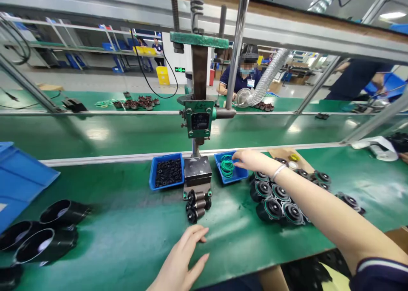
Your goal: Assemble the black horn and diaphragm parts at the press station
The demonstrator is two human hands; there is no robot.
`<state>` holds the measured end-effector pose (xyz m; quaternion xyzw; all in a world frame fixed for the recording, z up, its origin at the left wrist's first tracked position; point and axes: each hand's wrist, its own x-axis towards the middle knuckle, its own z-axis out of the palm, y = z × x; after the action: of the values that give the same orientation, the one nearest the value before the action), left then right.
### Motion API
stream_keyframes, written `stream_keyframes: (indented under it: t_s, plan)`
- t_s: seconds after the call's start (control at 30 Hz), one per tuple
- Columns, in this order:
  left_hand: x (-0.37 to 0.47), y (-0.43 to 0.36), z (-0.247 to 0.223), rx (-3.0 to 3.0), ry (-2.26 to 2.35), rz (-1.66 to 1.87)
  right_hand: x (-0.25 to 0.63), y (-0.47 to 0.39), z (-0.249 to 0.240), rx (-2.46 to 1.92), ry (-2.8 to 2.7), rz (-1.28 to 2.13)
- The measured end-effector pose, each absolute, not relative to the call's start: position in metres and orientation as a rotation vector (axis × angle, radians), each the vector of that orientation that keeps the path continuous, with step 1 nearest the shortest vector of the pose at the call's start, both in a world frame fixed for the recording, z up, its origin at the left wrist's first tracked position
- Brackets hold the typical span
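Green surface [153,235] below: my left hand [180,257] loosely open, empty, near cylinders [199,204]; my right hand [249,159] curled by rings [227,168], grip unclear.

Left grip [178,259] relaxed, thumb [199,266] apart; right arm [318,210] outstretched, right grip [248,158] curled downward.

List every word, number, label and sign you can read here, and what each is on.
No text can be read with certainty.
Handwritten marks on the green press head: perhaps a number, too blurred to quote.
Nameplate on the same press head: too small to read.
Green sign in the background: too small to make out.
Badge on a co-worker's shirt: too small to read.
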<state>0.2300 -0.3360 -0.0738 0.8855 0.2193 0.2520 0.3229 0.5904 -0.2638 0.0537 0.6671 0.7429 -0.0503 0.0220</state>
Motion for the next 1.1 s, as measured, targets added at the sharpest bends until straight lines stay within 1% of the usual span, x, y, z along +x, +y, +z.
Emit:
stream_keyframes:
  t_s: [0.07, 0.17, 0.27, 0.33, 0.37, 0.43, 0.5, 0.53, 0.57, 0.63, 0.77, 0.9, 1.0, 1.1]
  plan:
    - [0.226, -0.334, -0.065, 2.338, 0.581, 0.651, 0.570, -0.253, 0.046, 1.999, 2.329, -0.164]
    - [0.212, -0.324, -0.057, 2.367, 0.670, 0.725, 0.543, -0.250, 0.051, 1.856, 2.442, -0.203]
    - [0.200, -0.308, -0.053, 2.400, 0.834, 0.795, 0.510, -0.273, 0.057, 1.679, 2.559, -0.291]
    - [0.201, -0.295, -0.051, 2.416, 0.881, 0.773, 0.481, -0.299, 0.048, 1.626, 2.641, -0.262]
    - [0.204, -0.288, -0.050, 2.426, 0.861, 0.753, 0.465, -0.312, 0.037, 1.622, 2.707, -0.192]
    - [0.215, -0.276, -0.051, 2.460, 0.735, 0.707, 0.433, -0.332, 0.007, 1.643, 2.833, 0.055]
    - [0.228, -0.266, -0.055, 2.506, 0.551, 0.678, 0.408, -0.343, -0.027, 1.818, 2.871, 0.347]
    - [0.233, -0.263, -0.058, 2.524, 0.472, 0.680, 0.401, -0.346, -0.042, 1.904, 2.875, 0.441]
    - [0.237, -0.260, -0.060, 2.535, 0.412, 0.689, 0.397, -0.347, -0.053, 1.985, 2.884, 0.499]
    - [0.241, -0.256, -0.066, 2.542, 0.366, 0.726, 0.396, -0.345, -0.068, 2.037, 2.958, 0.511]
    - [0.241, -0.249, -0.079, 2.552, 0.429, 0.715, 0.405, -0.337, -0.075, 1.893, 3.226, 0.379]
    - [0.241, -0.245, -0.085, 2.598, 0.491, 0.661, 0.407, -0.336, -0.080, 1.933, 3.363, 0.018]
    - [0.237, -0.246, -0.082, 2.631, 0.538, 0.640, 0.408, -0.339, -0.079, 2.152, 3.346, -0.286]
    - [0.228, -0.255, -0.070, 2.622, 0.661, 0.666, 0.412, -0.343, -0.068, 2.607, 3.226, -0.562]
